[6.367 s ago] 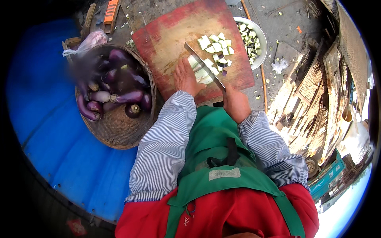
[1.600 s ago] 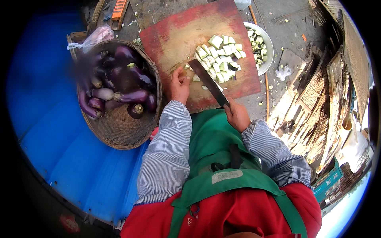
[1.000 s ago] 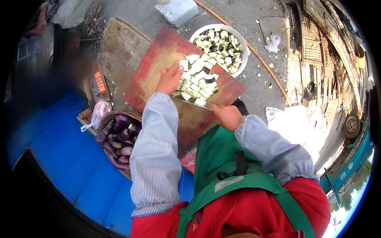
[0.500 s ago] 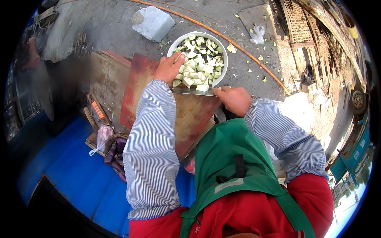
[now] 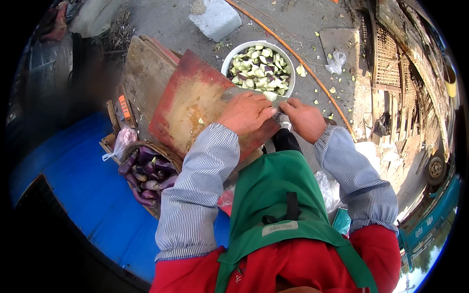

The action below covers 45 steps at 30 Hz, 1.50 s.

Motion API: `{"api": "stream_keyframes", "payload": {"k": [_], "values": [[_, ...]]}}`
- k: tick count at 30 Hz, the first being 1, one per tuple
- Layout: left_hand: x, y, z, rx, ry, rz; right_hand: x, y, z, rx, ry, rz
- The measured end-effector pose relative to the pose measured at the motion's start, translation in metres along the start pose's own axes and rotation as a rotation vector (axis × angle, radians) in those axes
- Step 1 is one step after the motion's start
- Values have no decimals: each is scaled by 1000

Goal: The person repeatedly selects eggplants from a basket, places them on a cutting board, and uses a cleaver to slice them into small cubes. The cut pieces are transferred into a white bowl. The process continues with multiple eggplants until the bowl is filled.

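Note:
My right hand (image 5: 304, 119) grips the handle of a broad-bladed kitchen knife (image 5: 282, 100). Its blade points left above the far right edge of a worn, red-bordered board (image 5: 183, 105). Against the blade rests my left hand (image 5: 245, 115), closed, with the thumb toward the handle; part of its fingers is hidden. A pale eggplant piece (image 5: 270, 95) sits at the blade just beyond my fingers. Right behind it, a round white basin (image 5: 293, 80) holds many cut eggplant chunks (image 5: 258, 66) with pale flesh and purple skin.
A wicker basket (image 5: 169, 154) of whole purple eggplants (image 5: 146, 171) stands left of my forearm, beside a tied plastic bag (image 5: 126, 139). A stone block (image 5: 215, 20) lies beyond the board. An orange hose (image 5: 312, 73) crosses the ground. Wooden lattice pieces (image 5: 386, 61) are at right.
My left hand has come back from the chunks in the basin to the knife blade. The chunks heaped at the basin's near edge now lie inside it. The view has shifted, showing more eggplants.

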State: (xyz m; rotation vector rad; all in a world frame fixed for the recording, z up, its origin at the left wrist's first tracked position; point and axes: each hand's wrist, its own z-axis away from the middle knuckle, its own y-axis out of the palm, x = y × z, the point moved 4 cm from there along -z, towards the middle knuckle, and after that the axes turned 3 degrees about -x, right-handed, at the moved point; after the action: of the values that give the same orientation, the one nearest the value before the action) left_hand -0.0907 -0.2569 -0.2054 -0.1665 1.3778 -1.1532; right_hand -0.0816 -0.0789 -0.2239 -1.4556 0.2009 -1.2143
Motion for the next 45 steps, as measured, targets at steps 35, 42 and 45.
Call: {"api": "stream_keyframes", "payload": {"k": [35, 42, 45], "values": [[202, 80, 682, -1534, -1888, 127, 200, 105, -6, 410, 408, -678], [238, 88, 710, -1502, -1815, 457, 224, 116, -7, 414, 447, -635], [223, 111, 723, -1956, -1241, 1071, 226, 120, -5, 444, 432, -670]]}}
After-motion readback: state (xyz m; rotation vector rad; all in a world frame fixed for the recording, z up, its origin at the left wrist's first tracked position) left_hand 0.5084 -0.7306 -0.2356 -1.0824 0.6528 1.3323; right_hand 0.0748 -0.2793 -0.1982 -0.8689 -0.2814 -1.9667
